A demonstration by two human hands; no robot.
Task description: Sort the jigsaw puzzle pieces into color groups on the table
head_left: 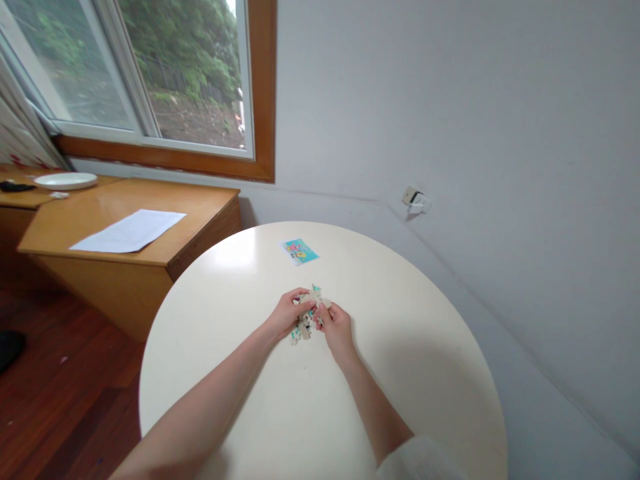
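A small heap of jigsaw puzzle pieces (pixel 306 329) lies near the middle of the round table, some grey-backed and some showing teal. On the heap's left side, my left hand (pixel 289 312) is closed around several pieces, its thumb on top. My right hand (pixel 336 327) is at the right side, thumb and fingers pinched on a puzzle piece. Both hands nearly meet over the heap, and parts of the pieces are hidden under the fingers. Beyond them, a teal picture card (pixel 300 251) with colourful cartoon figures lies flat.
The round cream table (pixel 240 400) stands by a white wall with a socket and plug (pixel 416 201). At the left, a wooden desk (pixel 200 200) carries a sheet of paper (pixel 131 231) and a white plate (pixel 66 181). Above it is a window (pixel 185 73).
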